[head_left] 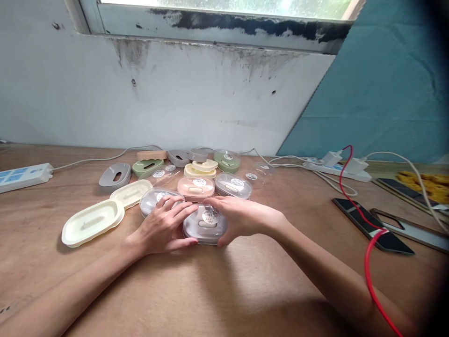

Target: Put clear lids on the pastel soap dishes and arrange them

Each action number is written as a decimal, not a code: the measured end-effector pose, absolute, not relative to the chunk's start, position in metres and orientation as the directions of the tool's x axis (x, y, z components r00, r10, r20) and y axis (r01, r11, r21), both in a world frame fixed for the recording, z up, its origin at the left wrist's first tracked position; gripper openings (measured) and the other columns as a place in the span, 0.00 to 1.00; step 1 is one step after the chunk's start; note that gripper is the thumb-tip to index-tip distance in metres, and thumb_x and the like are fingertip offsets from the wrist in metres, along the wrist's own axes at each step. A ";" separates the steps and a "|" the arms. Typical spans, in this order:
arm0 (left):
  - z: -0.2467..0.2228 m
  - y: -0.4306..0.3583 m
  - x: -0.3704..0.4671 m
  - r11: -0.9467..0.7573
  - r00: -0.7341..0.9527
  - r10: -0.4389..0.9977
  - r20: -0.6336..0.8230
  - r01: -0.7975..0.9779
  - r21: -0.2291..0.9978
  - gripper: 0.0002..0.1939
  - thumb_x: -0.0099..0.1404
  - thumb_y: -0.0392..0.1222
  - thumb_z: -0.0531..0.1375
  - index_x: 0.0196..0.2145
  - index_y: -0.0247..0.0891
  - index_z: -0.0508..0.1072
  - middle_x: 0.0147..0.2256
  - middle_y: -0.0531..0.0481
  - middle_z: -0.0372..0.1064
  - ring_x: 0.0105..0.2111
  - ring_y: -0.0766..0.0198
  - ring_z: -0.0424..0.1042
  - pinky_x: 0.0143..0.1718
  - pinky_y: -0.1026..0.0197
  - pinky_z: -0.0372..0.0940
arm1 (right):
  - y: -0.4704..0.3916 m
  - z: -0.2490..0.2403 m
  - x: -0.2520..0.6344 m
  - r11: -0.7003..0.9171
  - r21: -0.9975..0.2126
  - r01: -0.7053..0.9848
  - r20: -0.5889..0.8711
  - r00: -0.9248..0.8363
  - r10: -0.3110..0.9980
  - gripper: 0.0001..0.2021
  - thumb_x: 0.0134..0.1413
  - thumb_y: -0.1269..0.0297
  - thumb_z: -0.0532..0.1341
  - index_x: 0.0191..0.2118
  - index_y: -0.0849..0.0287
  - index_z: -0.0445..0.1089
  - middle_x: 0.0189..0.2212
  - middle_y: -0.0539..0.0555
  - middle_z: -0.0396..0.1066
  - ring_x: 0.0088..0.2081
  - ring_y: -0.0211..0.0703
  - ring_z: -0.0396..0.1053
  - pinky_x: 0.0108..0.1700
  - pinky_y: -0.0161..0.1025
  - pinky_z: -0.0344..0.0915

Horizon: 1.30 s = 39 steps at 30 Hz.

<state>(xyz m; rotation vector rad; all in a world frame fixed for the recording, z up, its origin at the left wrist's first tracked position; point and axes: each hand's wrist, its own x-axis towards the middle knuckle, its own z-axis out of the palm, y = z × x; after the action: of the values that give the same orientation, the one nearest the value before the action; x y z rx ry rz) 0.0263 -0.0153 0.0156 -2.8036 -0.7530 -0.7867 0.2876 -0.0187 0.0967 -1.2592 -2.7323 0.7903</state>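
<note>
A grey oval box with a clear lid and a round sticker (206, 225) lies flat on the wooden table between my hands. My left hand (168, 222) grips its left side, thumb at the near edge and fingers spread along the far edge. Around its right side curls my right hand (233, 220), with the thumb and fingers against the rim. Just beyond are a pink lidded box (195, 188), a grey lidded box (233, 185) on the right, and another grey lidded box (154, 199) partly behind my left hand.
Cream trays (93, 222) lie at the left. Green, grey and cream pieces (148, 166) and clear lids are grouped near the wall. A power strip (26, 177) sits far left; another (336, 169), a phone (372, 225) and a red cable (368, 262) are at the right.
</note>
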 end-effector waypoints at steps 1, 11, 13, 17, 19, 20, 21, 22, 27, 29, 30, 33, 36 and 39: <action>0.016 -0.016 0.027 -0.866 0.743 0.429 0.514 0.499 0.002 0.36 0.65 0.63 0.62 0.61 0.35 0.68 0.55 0.37 0.73 0.54 0.41 0.67 0.55 0.42 0.60 | -0.018 0.097 0.289 0.543 -0.458 0.704 -0.187 -0.673 0.716 0.49 0.37 0.61 0.75 0.69 0.48 0.58 0.59 0.57 0.70 0.57 0.59 0.68 0.53 0.48 0.67; 0.015 -0.011 0.023 -0.885 0.788 0.374 0.490 0.461 -0.065 0.39 0.66 0.67 0.60 0.63 0.36 0.68 0.55 0.38 0.74 0.55 0.41 0.68 0.56 0.42 0.62 | -0.025 0.091 0.281 0.531 -0.372 0.761 -0.230 -0.630 0.741 0.41 0.38 0.56 0.74 0.61 0.60 0.65 0.55 0.63 0.72 0.51 0.61 0.72 0.48 0.50 0.69; 0.015 -0.012 0.023 -0.885 0.789 0.351 0.505 0.456 -0.098 0.37 0.66 0.66 0.61 0.63 0.37 0.68 0.56 0.38 0.73 0.56 0.40 0.68 0.57 0.41 0.62 | -0.027 0.090 0.278 0.542 -0.354 0.762 -0.228 -0.633 0.740 0.39 0.39 0.53 0.74 0.58 0.61 0.66 0.53 0.63 0.73 0.50 0.61 0.72 0.47 0.51 0.70; 0.019 -0.013 0.024 -0.875 0.789 0.305 0.533 0.453 -0.169 0.36 0.67 0.65 0.60 0.61 0.35 0.69 0.57 0.36 0.72 0.56 0.42 0.69 0.56 0.42 0.63 | -0.026 0.085 0.274 0.627 -0.379 0.681 -0.076 -0.698 0.712 0.45 0.45 0.44 0.71 0.66 0.60 0.60 0.63 0.65 0.65 0.63 0.63 0.64 0.60 0.53 0.64; 0.024 -0.009 0.018 -0.879 0.803 0.263 0.535 0.428 -0.210 0.36 0.68 0.66 0.59 0.61 0.34 0.69 0.56 0.36 0.73 0.55 0.44 0.70 0.56 0.43 0.63 | -0.026 0.082 0.273 0.680 -0.378 0.629 -0.018 -0.739 0.674 0.48 0.50 0.44 0.69 0.72 0.57 0.52 0.70 0.64 0.57 0.67 0.61 0.58 0.65 0.53 0.60; 0.028 -0.006 0.012 -0.876 0.799 0.245 0.549 0.425 -0.227 0.34 0.69 0.65 0.58 0.60 0.35 0.70 0.55 0.37 0.74 0.54 0.45 0.71 0.56 0.44 0.64 | -0.025 0.082 0.273 0.691 -0.370 0.620 -0.022 -0.750 0.661 0.48 0.53 0.45 0.68 0.73 0.55 0.49 0.71 0.63 0.54 0.67 0.61 0.58 0.64 0.53 0.60; 0.031 -0.001 0.004 -0.868 0.785 0.236 0.573 0.435 -0.238 0.30 0.70 0.62 0.58 0.58 0.36 0.71 0.52 0.38 0.75 0.52 0.46 0.72 0.55 0.45 0.64 | -0.026 0.083 0.274 0.688 -0.360 0.630 -0.044 -0.748 0.662 0.47 0.54 0.46 0.67 0.74 0.53 0.48 0.71 0.62 0.53 0.66 0.62 0.60 0.63 0.53 0.62; 0.035 0.005 -0.005 -0.842 0.736 0.249 0.630 0.486 -0.235 0.25 0.71 0.58 0.57 0.55 0.36 0.73 0.48 0.40 0.77 0.49 0.48 0.73 0.53 0.46 0.65 | -0.026 0.085 0.275 0.672 -0.348 0.654 -0.078 -0.735 0.674 0.46 0.54 0.46 0.67 0.74 0.51 0.49 0.71 0.62 0.55 0.63 0.62 0.64 0.61 0.53 0.64; 0.048 0.040 -0.066 -0.409 0.373 0.681 0.630 0.908 -0.095 0.15 0.69 0.45 0.52 0.42 0.38 0.77 0.42 0.42 0.76 0.43 0.47 0.72 0.45 0.47 0.65 | -0.030 0.100 0.286 0.556 -0.241 0.795 -0.238 -0.604 0.760 0.41 0.52 0.52 0.69 0.71 0.49 0.58 0.59 0.63 0.68 0.55 0.62 0.70 0.52 0.52 0.69; 0.050 0.050 -0.086 -0.386 0.377 0.846 0.377 0.921 -0.053 0.18 0.68 0.46 0.50 0.44 0.40 0.78 0.45 0.42 0.75 0.45 0.46 0.72 0.47 0.47 0.65 | -0.031 0.104 0.289 0.543 -0.141 0.828 -0.219 -0.561 0.798 0.40 0.50 0.61 0.69 0.69 0.52 0.61 0.59 0.64 0.66 0.58 0.63 0.67 0.55 0.52 0.67; 0.051 0.052 -0.093 -0.393 0.387 0.873 0.295 0.919 -0.042 0.20 0.68 0.47 0.50 0.45 0.41 0.78 0.46 0.42 0.74 0.45 0.47 0.73 0.47 0.47 0.65 | -0.030 0.104 0.290 0.536 -0.085 0.840 -0.204 -0.541 0.816 0.39 0.49 0.65 0.69 0.69 0.53 0.62 0.60 0.65 0.65 0.60 0.64 0.65 0.56 0.52 0.67; 0.054 0.051 -0.100 -0.359 0.357 0.930 0.082 0.933 0.008 0.26 0.67 0.53 0.51 0.55 0.40 0.75 0.52 0.39 0.71 0.48 0.44 0.73 0.48 0.48 0.66 | -0.028 0.103 0.292 0.488 0.020 0.873 -0.205 -0.474 0.856 0.39 0.49 0.71 0.66 0.69 0.57 0.61 0.59 0.67 0.64 0.59 0.65 0.65 0.55 0.53 0.67; 0.058 0.043 -0.094 -0.347 0.348 0.938 -0.014 0.937 0.039 0.30 0.69 0.58 0.50 0.60 0.37 0.71 0.58 0.37 0.68 0.56 0.41 0.67 0.53 0.46 0.63 | -0.024 0.100 0.294 0.448 0.041 0.893 -0.220 -0.430 0.876 0.40 0.52 0.73 0.63 0.72 0.55 0.56 0.58 0.66 0.65 0.56 0.62 0.69 0.51 0.51 0.70; 0.063 0.037 -0.088 -0.378 0.381 0.924 -0.034 0.924 0.057 0.32 0.70 0.62 0.50 0.60 0.38 0.71 0.57 0.40 0.70 0.57 0.42 0.67 0.54 0.47 0.62 | -0.021 0.100 0.297 0.428 0.076 0.901 -0.186 -0.409 0.893 0.38 0.55 0.74 0.61 0.72 0.55 0.55 0.60 0.66 0.63 0.56 0.61 0.68 0.50 0.51 0.69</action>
<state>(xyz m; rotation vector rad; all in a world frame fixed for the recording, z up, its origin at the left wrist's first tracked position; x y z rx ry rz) -0.0879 0.0373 0.0634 -2.6649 -1.7864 -0.0051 0.2967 -0.0210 0.0998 -1.7946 -2.8175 0.0601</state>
